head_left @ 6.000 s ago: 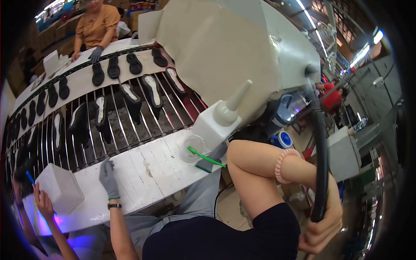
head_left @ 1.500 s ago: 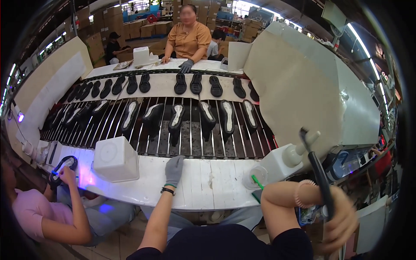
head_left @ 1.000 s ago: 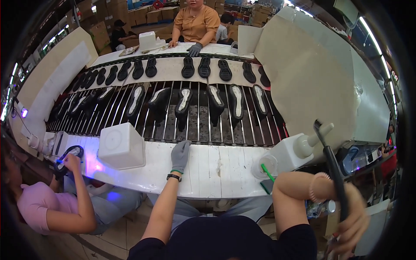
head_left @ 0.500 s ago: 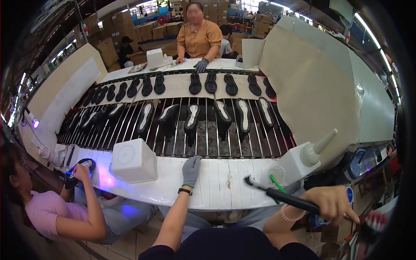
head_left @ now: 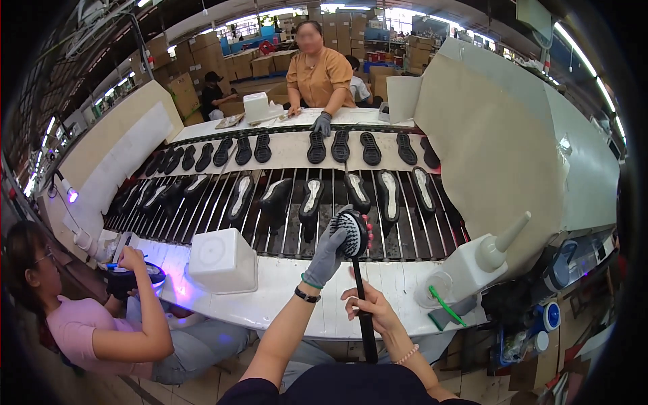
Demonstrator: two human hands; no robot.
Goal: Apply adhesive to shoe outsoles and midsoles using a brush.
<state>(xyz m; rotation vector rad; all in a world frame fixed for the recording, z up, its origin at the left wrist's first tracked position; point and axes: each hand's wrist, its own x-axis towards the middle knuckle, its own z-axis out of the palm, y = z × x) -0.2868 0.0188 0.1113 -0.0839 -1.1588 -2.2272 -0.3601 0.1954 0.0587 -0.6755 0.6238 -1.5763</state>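
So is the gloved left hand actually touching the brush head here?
Touching. The head view shows the grey-gloved left hand with its fingers against the brush head, no gap visible, while the right hand grips the black handle.

Brush (head_left: 352, 233): black, with a long straight black handle and an oval head carrying white bristles. It stands nearly upright, head at the top, above the near edge of the white worktop (head_left: 270, 297). The bare right hand (head_left: 368, 307) grips the handle at mid-length; the grey-gloved left hand (head_left: 329, 250) touches the head.
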